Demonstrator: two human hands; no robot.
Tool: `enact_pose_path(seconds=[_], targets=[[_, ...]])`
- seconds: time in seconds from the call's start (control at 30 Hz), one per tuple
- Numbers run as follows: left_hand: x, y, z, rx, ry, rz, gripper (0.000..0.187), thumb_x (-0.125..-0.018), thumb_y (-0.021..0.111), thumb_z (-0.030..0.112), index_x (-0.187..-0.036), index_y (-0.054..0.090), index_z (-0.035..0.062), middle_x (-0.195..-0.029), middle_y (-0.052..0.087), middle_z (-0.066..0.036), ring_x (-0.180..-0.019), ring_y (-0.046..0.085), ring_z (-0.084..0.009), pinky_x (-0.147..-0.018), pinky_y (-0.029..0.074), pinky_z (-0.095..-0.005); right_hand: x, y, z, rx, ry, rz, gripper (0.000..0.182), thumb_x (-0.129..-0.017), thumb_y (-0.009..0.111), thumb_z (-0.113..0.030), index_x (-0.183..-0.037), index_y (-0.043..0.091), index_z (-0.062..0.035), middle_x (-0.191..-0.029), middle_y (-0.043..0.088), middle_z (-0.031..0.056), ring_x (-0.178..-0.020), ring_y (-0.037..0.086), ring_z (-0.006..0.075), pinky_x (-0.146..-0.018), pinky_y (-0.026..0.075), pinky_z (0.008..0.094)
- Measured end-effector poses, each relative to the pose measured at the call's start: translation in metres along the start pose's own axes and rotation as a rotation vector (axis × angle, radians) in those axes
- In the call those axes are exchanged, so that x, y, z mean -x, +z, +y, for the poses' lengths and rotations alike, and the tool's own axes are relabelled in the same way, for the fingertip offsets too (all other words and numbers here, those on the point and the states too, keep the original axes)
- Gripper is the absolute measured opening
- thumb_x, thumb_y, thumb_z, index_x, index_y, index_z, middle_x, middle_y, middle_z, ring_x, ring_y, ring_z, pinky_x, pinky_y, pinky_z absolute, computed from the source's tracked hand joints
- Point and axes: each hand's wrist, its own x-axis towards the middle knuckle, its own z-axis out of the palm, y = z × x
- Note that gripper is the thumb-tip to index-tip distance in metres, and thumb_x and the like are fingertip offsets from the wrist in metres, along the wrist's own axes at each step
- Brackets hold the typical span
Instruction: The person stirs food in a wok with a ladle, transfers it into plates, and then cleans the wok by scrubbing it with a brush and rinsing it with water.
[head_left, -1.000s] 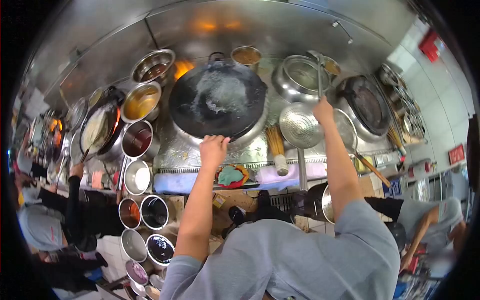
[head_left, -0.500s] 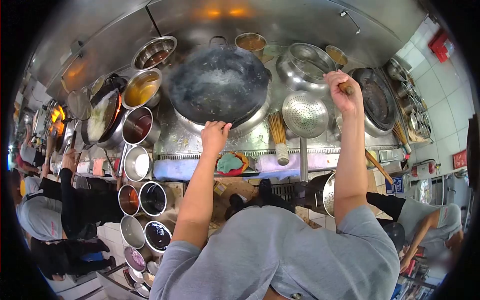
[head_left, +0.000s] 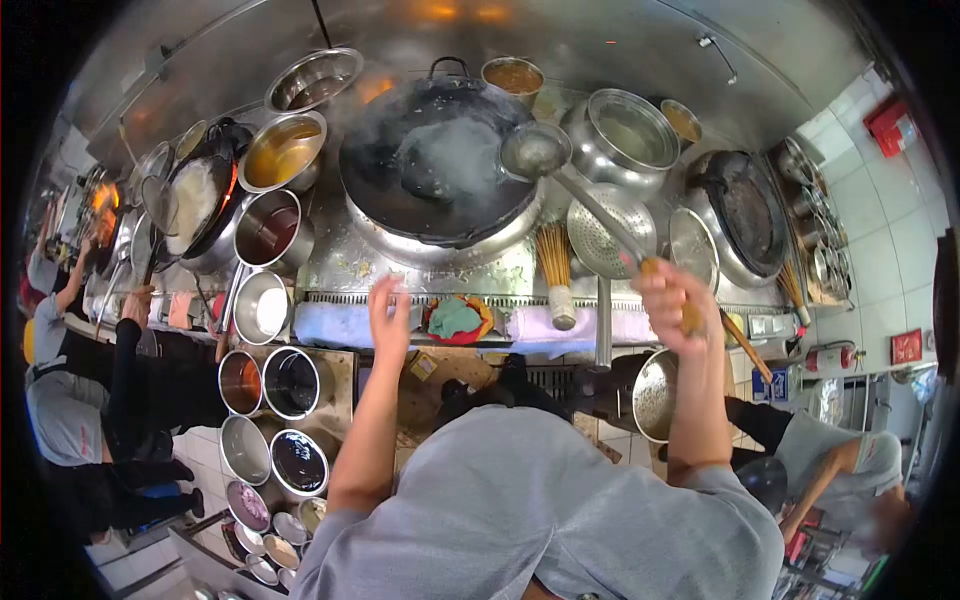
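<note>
My right hand grips the wooden handle of a metal ladle. The ladle's bowl hangs over the right side of a large black wok, which gives off steam; liquid shows dimly inside. My left hand is off the wok, in front of the stove edge, fingers apart and holding nothing. Below the ladle's shaft lies a perforated strainer, beside a bamboo brush. A steel pot of liquid stands right of the wok.
Bowls of oil and dark red sauce line the wok's left. A green cloth lies on the front ledge. Another wok sits at the right. Co-workers stand left, near a flaming burner, and one at right.
My left hand has let go of the wok's near rim and pulled back. My right hand has come down toward me, and the ladle has swung from the steel pot to over the wok.
</note>
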Motion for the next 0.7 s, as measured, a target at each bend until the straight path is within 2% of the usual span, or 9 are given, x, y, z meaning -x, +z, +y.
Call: enact_pose_path(seconds=[0.23, 0.3, 0.4, 0.47, 0.53, 0.57, 0.6, 0.63, 0.7], targets=[[0.176, -0.098, -0.08, -0.063, -0.624, 0.044, 0.019, -0.087, 0.061, 0.019, -0.1, 0.063, 0.0049, -0.092, 0.061, -0.005, -0.076, 0.055, -0.0119, -0.067, 0.047, -0.0277, 0.028, -0.013, -0.017, 0.534, -0.117, 0.168, 0.037, -0.094, 0.049, -0.01, -0.129, 0.038, -0.0049, -0.078, 0.044, 0.0059, -0.049, 0.039, 0.0043, -0.036, 0.035, 0.018], [0.209, -0.11, -0.082, -0.08, -0.759, 0.042, 0.019, -0.086, 0.062, 0.02, -0.098, 0.064, 0.0051, -0.085, 0.061, -0.004, -0.069, 0.054, -0.0114, -0.062, 0.046, -0.0275, 0.007, -0.039, -0.04, 0.833, -0.374, 0.329, 0.04, -0.094, 0.047, -0.01, -0.132, 0.036, -0.006, -0.075, 0.046, 0.0062, -0.049, 0.043, 0.0053, -0.036, 0.036, 0.0193], [0.262, -0.117, -0.146, -0.087, -0.841, -0.021, 0.014, -0.086, 0.06, 0.019, -0.091, 0.063, 0.0066, -0.073, 0.059, -0.002, -0.06, 0.052, -0.0134, -0.057, 0.045, -0.0281, -0.076, -0.09, -0.094, 2.05, -0.719, 0.726, 0.038, -0.092, 0.046, -0.012, -0.128, 0.036, -0.0055, -0.07, 0.05, 0.0074, -0.048, 0.048, 0.012, -0.038, 0.041, 0.0277], [0.276, -0.124, -0.177, -0.33, -0.612, -0.479, 0.015, -0.084, 0.06, 0.02, -0.081, 0.062, 0.006, -0.07, 0.058, -0.002, -0.058, 0.054, -0.0151, -0.053, 0.045, -0.0302, -0.129, -0.122, -0.133, 2.348, -0.85, 1.026, 0.026, -0.09, 0.044, -0.01, -0.116, 0.041, -0.0033, -0.069, 0.051, 0.0086, -0.049, 0.05, 0.0151, -0.041, 0.042, 0.0304], [0.268, -0.123, -0.175, -0.532, -0.427, -0.669, 0.018, -0.083, 0.06, 0.022, -0.078, 0.061, 0.0048, -0.071, 0.06, -0.004, -0.059, 0.056, -0.0157, -0.053, 0.046, -0.0314, -0.168, -0.128, -0.174, 2.115, -0.617, 1.198, 0.016, -0.088, 0.041, -0.008, -0.103, 0.045, -0.001, -0.069, 0.053, 0.0097, -0.049, 0.051, 0.0182, -0.043, 0.044, 0.033], [0.262, -0.123, -0.174, -0.727, -0.244, -0.849, 0.021, -0.081, 0.06, 0.024, -0.075, 0.061, 0.0036, -0.072, 0.062, -0.005, -0.06, 0.058, -0.0163, -0.053, 0.046, -0.0325, -0.182, -0.136, -0.206, 1.745, -0.525, 1.007, 0.014, -0.087, 0.04, -0.007, -0.096, 0.048, 0.0001, -0.068, 0.053, 0.0103, -0.05, 0.051, 0.0198, -0.044, 0.045, 0.0343], [0.257, -0.124, -0.177, -0.456, -0.577, -0.731, 0.025, -0.081, 0.061, 0.027, -0.078, 0.064, 0.003, -0.078, 0.066, -0.009, -0.067, 0.063, -0.018, -0.059, 0.049, -0.0323, -0.19, -0.138, -0.235, 1.088, -0.446, 0.675, 0.014, -0.087, 0.039, -0.006, -0.09, 0.05, 0.0012, -0.068, 0.054, 0.0109, -0.05, 0.052, 0.0213, -0.046, 0.046, 0.0357], [0.252, -0.121, -0.174, -0.456, -0.573, -0.725, 0.025, -0.081, 0.061, 0.027, -0.078, 0.064, 0.003, -0.078, 0.066, -0.009, -0.067, 0.063, -0.018, -0.059, 0.049, -0.0323, -0.181, -0.111, -0.24, 0.418, -0.399, 0.331, 0.012, -0.084, 0.045, -0.001, -0.072, 0.045, -0.0008, -0.062, 0.048, 0.0074, -0.047, 0.048, 0.017, -0.046, 0.048, 0.0289], [0.233, -0.104, -0.158, -0.281, -0.932, -0.336, 0.025, -0.083, 0.059, 0.028, -0.085, 0.066, 0.0042, -0.082, 0.068, -0.011, -0.073, 0.065, -0.0196, -0.066, 0.05, -0.0325, -0.174, -0.08, -0.249, 0.052, -0.457, 0.234, 0.015, -0.082, 0.044, 0.004, -0.068, 0.042, -0.0016, -0.061, 0.044, 0.0052, -0.049, 0.047, 0.0145, -0.045, 0.047, 0.0235]])
